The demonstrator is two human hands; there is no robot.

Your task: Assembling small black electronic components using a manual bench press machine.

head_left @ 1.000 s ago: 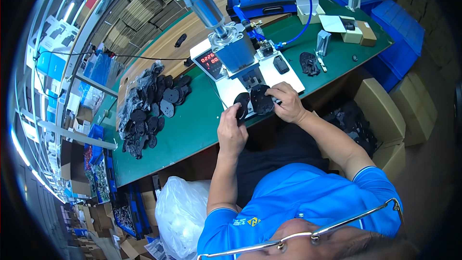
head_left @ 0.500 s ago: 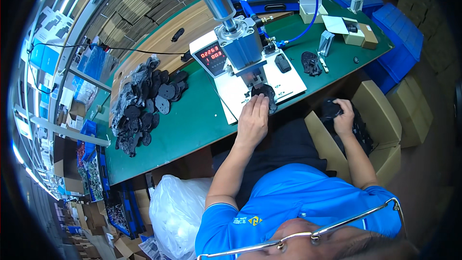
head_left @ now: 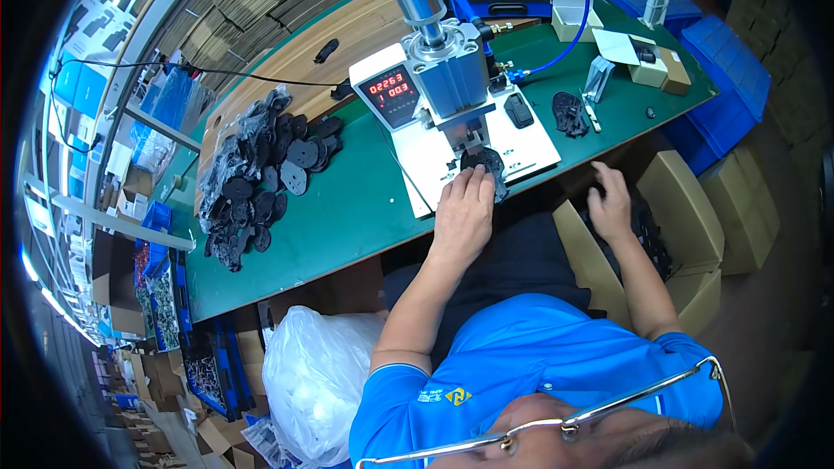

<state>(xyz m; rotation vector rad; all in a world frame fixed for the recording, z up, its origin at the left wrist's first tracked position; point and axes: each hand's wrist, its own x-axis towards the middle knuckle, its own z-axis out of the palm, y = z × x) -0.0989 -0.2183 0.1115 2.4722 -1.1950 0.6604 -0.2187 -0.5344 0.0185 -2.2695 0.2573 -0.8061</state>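
Observation:
My left hand (head_left: 465, 213) has its fingers pressed together on the near edge of a black flat rounded piece (head_left: 486, 161). That piece lies under the head of a bench press (head_left: 447, 74), on its white base plate (head_left: 532, 149); my fingers hide part of it. Farther right, my right hand (head_left: 611, 207) is open over a cardboard box (head_left: 685, 200), fingers apart and nothing in them. Black pieces (head_left: 650, 239) fill part of the box, partly hidden by the hand and forearm. A heap of similar black pieces (head_left: 302, 154) lies on the green table left of the press.
A red-lit display (head_left: 389, 89) stands on the press's left side. Right of the plate lie a black part (head_left: 569, 113) and a small white-handled tool (head_left: 592, 117). A blue air hose (head_left: 584, 0) arches behind. A white plastic bag (head_left: 317, 382) sits below the table's front edge.
The black piece that my right hand held over the box has left it, and the fingers have opened. My left hand stays on its piece. The view has shifted slightly.

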